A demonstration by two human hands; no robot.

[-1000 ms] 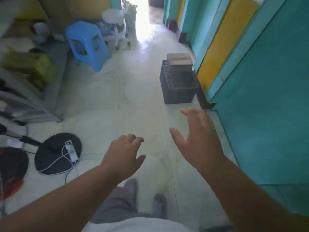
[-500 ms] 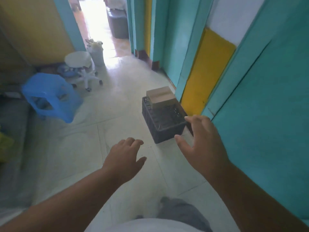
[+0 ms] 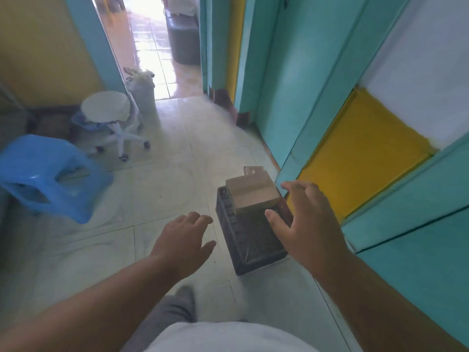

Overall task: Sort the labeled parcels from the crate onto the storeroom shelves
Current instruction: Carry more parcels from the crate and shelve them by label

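- The left hand (image 3: 184, 241) reaches out in front with its fingers spread and loose. This grip holds nothing.
- The right hand (image 3: 308, 224) reaches out too, with fingers spread wide and the thumb out. This grip holds nothing either.
- A dark crate (image 3: 250, 236) sits on the floor (image 3: 157, 199) just past the two hands, partly behind the right hand's thumb and fingers.
- A brown cardboard parcel (image 3: 251, 193) lies across the far end of the crate, just beyond the right hand's fingertips.
- Another small brown parcel (image 3: 253, 170) peeks out behind the first one.
- The crate is close to a teal and yellow wall (image 3: 360, 153), on the right hand's side.
- A blue stool (image 3: 48, 174) and a white rolling stool (image 3: 109, 115) stand well off to the left hand's side.
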